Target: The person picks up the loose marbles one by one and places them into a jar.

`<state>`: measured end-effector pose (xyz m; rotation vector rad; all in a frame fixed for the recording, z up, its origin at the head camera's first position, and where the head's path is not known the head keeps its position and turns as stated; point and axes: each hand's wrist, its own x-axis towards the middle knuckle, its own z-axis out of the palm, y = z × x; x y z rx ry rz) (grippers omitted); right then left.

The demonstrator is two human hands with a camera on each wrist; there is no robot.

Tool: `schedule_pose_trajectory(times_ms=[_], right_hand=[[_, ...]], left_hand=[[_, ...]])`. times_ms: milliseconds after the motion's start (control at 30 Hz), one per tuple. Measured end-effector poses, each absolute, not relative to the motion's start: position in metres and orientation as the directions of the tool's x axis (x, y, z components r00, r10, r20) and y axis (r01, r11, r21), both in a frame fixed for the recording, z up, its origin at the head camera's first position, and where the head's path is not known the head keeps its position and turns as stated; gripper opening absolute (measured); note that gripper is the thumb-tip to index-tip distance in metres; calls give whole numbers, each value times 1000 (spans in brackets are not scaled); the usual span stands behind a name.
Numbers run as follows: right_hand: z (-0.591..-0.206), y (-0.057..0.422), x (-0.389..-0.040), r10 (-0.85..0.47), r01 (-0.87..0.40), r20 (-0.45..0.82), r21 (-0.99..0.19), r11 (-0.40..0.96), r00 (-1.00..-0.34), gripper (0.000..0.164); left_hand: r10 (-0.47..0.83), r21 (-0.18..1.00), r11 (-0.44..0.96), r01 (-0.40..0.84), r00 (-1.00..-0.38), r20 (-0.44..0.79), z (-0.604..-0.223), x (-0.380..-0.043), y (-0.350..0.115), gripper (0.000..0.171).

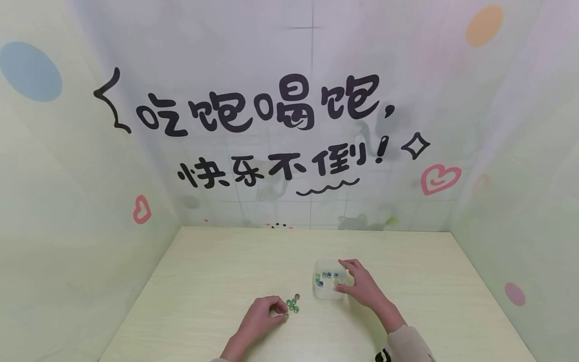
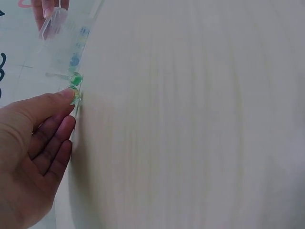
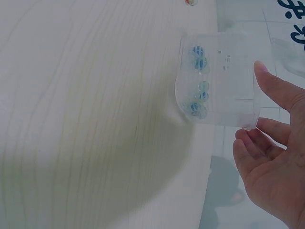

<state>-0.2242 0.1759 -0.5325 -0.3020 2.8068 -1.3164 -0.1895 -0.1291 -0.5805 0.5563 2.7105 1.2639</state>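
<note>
Marbles (image 1: 293,302) look hard, light and slippery, best taken across their middles, and my left grip (image 1: 261,315) pinches 1 while my right grip (image 1: 365,289) clasps the clear container (image 1: 328,292).

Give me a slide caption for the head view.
Left hand pinching a marble beside loose marbles; right hand holding a clear container with marbles inside.
</note>
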Motion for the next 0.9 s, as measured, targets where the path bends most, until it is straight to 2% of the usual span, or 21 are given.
schedule_pose_trajectory(times_ms=[900], right_hand=[[-532,176,-224,-189,-163,55,-770,617,-980,69]], left_hand=[[360,758,586,285,-930,71,-576,-193,-125,10]])
